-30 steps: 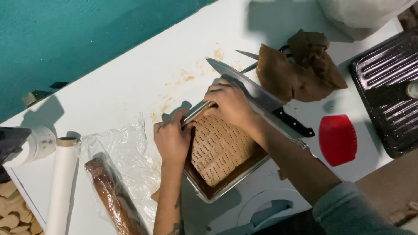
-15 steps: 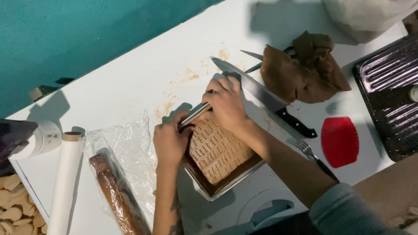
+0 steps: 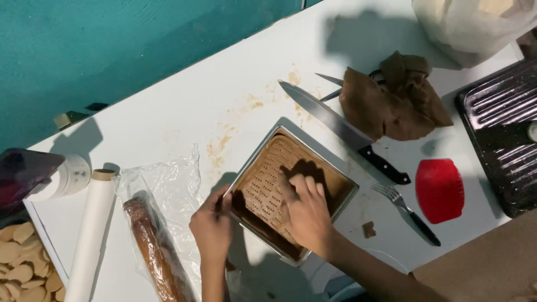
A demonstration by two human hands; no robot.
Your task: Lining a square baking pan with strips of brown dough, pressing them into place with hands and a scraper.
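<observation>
Two hands, right hand (image 3: 305, 210) flat on dough (image 3: 268, 182), left hand (image 3: 212, 226) gripping pan (image 3: 347, 193)

One square metal pan (image 3: 341, 193), one knife (image 3: 335, 126), one fork (image 3: 405, 212), one red scraper (image 3: 439, 190). Two hands (image 3: 305, 212) (both at the pan). One paper roll (image 3: 92, 235), one wrapped dough log (image 3: 154, 251).

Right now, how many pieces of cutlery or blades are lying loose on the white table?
3. The large knife lies beside the square tin, the fork next to the red scraper, and scissors poke out from under the brown paper. More may be hidden.
</observation>
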